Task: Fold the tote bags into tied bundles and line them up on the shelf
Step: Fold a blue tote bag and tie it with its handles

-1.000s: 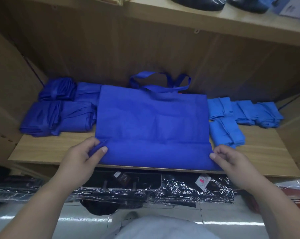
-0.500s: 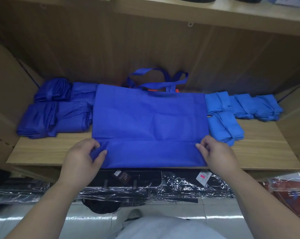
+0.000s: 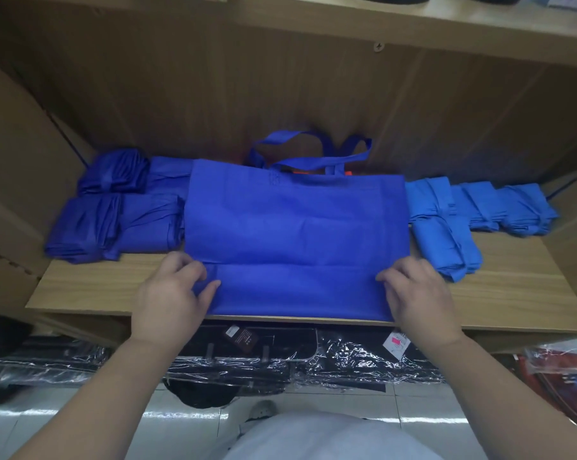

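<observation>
Tote bag [image 3: 297, 227] is laid flat to the shelf [image 3: 512, 293] front edge. Near corners are pinched by left hand [image 3: 171, 293] and right hand [image 3: 419, 293]. Bare board is seen outside each.

A shop or its stockroom. The wooden shelf [image 3: 512, 287] carries stacks of identical folded tote bags [image 3: 114, 224]. Below its front edge lie plastic-wrapped goods [image 3: 346, 363] bearing a pink price tag [image 3: 394, 343].

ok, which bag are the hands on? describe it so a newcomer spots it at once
Look at the wooden shelf. In its middle, between dark blue bundles on the left and lighter blue bundles on the right, lies the tote bag, with the left hand and right hand gripping the two sides of its near end. It alone is spread flat, handles loose at the back.
</observation>
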{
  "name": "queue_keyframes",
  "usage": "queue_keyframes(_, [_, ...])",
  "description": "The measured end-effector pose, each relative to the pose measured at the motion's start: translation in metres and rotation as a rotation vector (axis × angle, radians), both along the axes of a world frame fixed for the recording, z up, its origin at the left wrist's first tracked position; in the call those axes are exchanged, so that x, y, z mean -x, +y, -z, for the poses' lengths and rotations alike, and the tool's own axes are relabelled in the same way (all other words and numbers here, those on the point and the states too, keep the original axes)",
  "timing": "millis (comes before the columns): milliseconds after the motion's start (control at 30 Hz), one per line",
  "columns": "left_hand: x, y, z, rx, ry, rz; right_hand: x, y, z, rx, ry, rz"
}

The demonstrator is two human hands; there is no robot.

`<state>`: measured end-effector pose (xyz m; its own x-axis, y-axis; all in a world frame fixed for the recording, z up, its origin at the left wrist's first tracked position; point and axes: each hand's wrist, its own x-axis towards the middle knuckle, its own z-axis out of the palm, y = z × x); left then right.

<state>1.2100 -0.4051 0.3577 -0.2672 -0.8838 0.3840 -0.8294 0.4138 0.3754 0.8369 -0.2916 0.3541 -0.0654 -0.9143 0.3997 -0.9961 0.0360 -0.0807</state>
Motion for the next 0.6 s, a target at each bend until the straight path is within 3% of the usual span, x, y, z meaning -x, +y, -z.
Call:
queue_keyframes(133, [-0.001,-0.004,0.006,0.121,-0.046,0.058,0.004,0.014,0.002,-0.008,-0.02,-0.223])
queue_keyframes(333, [-0.009,-0.006,0.016,0.222,-0.036,0.321,0.03,0.043,0.002,-0.339,-0.142,-0.263])
queue_keyframes(600, [-0.042,0.011,0.01,-0.041,-0.053,0.399,0.025,0.039,-0.017,-0.296,-0.354,-0.167])
